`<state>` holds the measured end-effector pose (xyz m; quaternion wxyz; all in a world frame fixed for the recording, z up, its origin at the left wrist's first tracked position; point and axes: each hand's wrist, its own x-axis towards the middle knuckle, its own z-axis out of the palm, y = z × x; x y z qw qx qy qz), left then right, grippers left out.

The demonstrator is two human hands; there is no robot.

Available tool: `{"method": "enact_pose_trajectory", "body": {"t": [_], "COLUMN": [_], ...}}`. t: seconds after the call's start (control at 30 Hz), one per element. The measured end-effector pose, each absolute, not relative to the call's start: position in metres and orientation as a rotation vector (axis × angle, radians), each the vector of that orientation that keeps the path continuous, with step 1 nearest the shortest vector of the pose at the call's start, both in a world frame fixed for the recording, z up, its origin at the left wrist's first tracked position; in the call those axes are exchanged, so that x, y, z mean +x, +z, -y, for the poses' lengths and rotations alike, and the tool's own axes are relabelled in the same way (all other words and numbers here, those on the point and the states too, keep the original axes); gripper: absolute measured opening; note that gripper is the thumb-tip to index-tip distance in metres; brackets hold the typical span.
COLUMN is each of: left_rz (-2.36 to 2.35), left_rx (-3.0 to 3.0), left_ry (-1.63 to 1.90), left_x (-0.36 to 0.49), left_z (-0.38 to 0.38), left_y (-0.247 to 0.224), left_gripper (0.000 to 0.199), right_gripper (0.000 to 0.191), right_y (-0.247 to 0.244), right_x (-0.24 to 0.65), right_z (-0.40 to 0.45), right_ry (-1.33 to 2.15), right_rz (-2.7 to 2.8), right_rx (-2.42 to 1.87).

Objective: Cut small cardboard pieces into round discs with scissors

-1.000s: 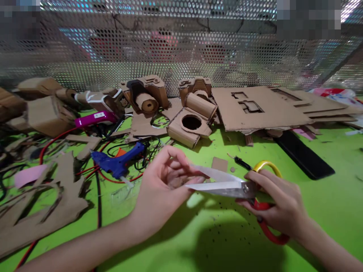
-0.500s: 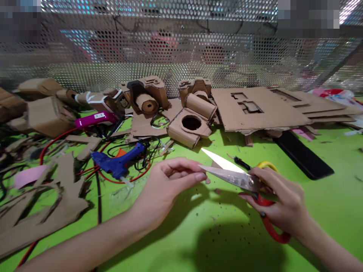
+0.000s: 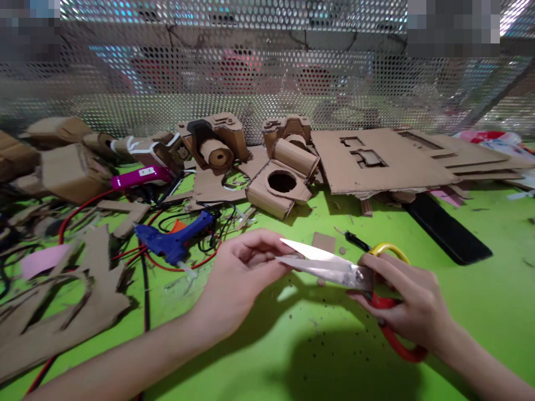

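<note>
My right hand is wrapped round the handles of the scissors, one loop yellow and the other red. Their blades point left, slightly parted, with the tips at the fingers of my left hand. Those fingers are pinched together; what they hold, if anything, is hidden behind them and the blades. Beyond the blades, a small cardboard square lies on the green table, with small round cardboard bits near it.
Behind my hands lie a cardboard box with a round hole, cardboard cameras and a stack of cardboard sheets. A blue glue gun, cables and scraps are at left. A black slab lies at right.
The scissors and my right hand have moved slightly left, and the blades have come closer together. The small cardboard square now shows more fully. My left hand has shifted a little left.
</note>
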<state>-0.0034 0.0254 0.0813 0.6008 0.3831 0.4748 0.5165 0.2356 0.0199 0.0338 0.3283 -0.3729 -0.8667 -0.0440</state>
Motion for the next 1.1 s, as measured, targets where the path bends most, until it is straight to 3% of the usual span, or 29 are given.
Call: {"method": "enact_pose_trajectory", "body": {"t": [1.1], "left_rz": [-1.135], "left_rx": [0.878], "left_ry": [1.151], "left_x": [0.0008], "left_z": [-0.023], "left_y": [0.0817], "left_gripper": [0.02], "right_gripper": [0.012], "right_y": [0.0334], "right_x": [0.2325], "right_z": [-0.0178], "right_ry": [-0.148], "right_rz": [2.25], "right_rx": [-0.965]}}
